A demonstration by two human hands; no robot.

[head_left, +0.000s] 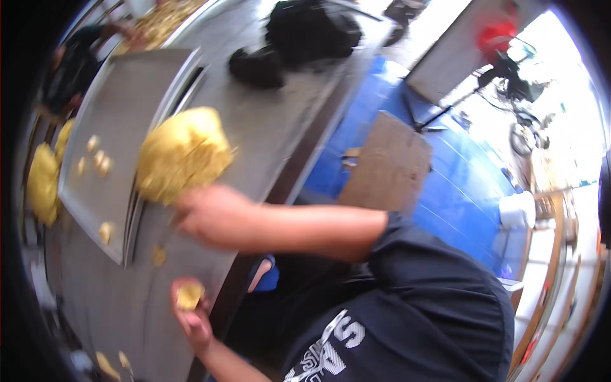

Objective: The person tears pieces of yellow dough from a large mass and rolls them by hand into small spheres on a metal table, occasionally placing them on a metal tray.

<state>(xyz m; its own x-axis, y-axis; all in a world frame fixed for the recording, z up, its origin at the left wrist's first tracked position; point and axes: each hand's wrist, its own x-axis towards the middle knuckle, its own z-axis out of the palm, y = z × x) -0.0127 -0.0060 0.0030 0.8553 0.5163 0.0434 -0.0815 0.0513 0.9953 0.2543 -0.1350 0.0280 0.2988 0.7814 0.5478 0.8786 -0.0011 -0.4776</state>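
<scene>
Bulging, rough yellow dough mound (184, 153)

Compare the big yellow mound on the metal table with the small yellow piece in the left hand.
Size: the yellow mound is far larger than the small yellow piece.
Place: the mound sits on the metal table, while the piece is held in the left hand.
Shape: the mound is bulky and rounded; the piece looks thinner, though blur hides detail.
Shared: both are yellow.
</scene>
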